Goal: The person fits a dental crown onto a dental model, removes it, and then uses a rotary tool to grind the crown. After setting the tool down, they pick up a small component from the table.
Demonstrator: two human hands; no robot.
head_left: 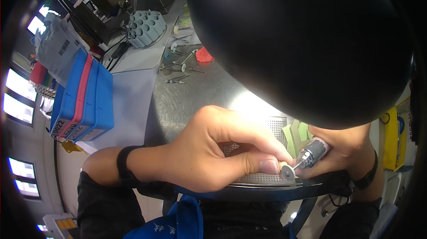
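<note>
Left hand (pixel 209 154) had a pinch grip, thumb against forefinger, on a small yellowish piece (pixel 282 166). Piece sat at the fingertips, above the near edge of the metal worktop (pixel 178 105), mostly covered by the thumb, so I couldn't make out its full shape. Right hand (pixel 342 150) was wrapped around a grey rotary handpiece (pixel 312 152), nose pointing left toward the piece; that hand's upper part was cut off by a big dark rounded shape (pixel 302 38), so not every finger showed. Thin shank stuck out of the nose with a grey disc (pixel 288 172) on its end, right beside the piece. Contact or small gap: couldn't tell. Spinning or not: same.

Perforated grille (pixel 258 177) lay under the hands, pale green sheets (pixel 291 139) just beyond the handpiece. Further back on the metal: loose mounted bits (pixel 182 67) and a red scrap (pixel 204 55). Off to the left, stacked blue boxes (pixel 100 96) with a pink layer between; behind them, a grey-blue holder (pixel 149 30) with round holes.
</note>
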